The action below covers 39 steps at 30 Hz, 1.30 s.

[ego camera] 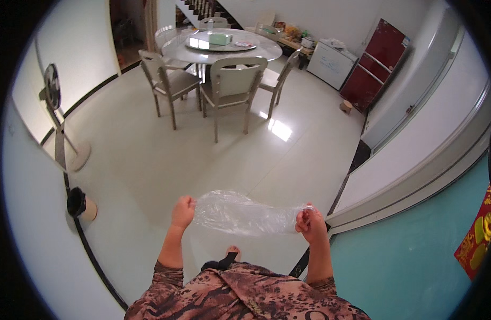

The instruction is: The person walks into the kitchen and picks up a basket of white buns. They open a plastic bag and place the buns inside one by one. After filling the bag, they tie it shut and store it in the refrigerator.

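Note:
A clear, crinkled plastic bag or sheet [245, 216] stretches across the space in front of my body, above the tiled floor. Its left end is pinched in the fingers of my left hand [184, 212]. At the other end, my right hand [310, 223] grips the plastic between thumb and fingers. Both arms reach forward at about the same height. Between the two hands the film billows and sags slightly. Whether it is a bag with an opening cannot be made out.
A round table [223, 56] with a turntable and several chairs [237, 82] stands ahead. To the left are a pedestal fan [52, 86] and a lined waste bin [87, 208]. A chest freezer [331, 64] and a red refrigerator [375, 66] line the right. A teal door [405, 236] is close on my right.

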Motion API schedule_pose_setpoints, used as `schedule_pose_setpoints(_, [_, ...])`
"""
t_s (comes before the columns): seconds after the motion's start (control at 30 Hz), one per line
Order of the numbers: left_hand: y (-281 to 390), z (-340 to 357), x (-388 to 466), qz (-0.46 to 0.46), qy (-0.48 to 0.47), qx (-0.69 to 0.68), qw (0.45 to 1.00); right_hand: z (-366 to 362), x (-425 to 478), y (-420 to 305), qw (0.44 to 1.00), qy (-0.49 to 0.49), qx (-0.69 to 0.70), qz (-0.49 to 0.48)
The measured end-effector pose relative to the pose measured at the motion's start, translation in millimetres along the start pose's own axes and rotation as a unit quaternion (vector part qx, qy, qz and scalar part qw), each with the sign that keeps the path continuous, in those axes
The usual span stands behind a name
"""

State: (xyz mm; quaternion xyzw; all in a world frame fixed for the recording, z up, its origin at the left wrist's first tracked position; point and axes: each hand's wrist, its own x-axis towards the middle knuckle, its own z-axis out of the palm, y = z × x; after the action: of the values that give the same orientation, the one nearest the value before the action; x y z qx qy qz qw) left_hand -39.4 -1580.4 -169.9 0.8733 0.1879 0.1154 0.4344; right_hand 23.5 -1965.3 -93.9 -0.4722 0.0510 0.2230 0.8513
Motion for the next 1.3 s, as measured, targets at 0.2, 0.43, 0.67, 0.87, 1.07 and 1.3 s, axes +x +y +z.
schedule_pose_setpoints(0.2, [84.0,59.3,132.3,-0.219,-0.075,-0.504,0.832,-2.9,83.1,-69.8,0.999,-0.031,-0.021,-0.024])
schedule_pose_setpoints(0.43, [103.1,145.3,310.9,-0.251,-0.310,-0.717,0.572,-60.9,224.5,-142.8,0.992,0.045,-0.118,-0.009])
schedule_pose_setpoints(0.67, [260.7,198.2,476.7,-0.079,-0.442,-0.375,0.811,-97.9,368.3,-270.5,0.940,0.208,-0.221,-0.157])
schedule_pose_setpoints(0.87, [370.7,274.7,580.0,0.070,-0.375,-0.300,0.874,-119.7,446.3,-373.8,0.897,0.254,-0.260,-0.253])
schedule_pose_setpoints(1.07, [405.1,403.1,648.5,0.353,0.059,-0.346,0.867,-177.6,523.0,-459.4,0.752,0.284,-0.368,-0.467])
schedule_pose_setpoints(1.3, [411.6,577.4,759.3,0.295,-0.419,0.275,0.813,-325.8,665.3,-498.6,0.694,0.244,-0.676,-0.041])
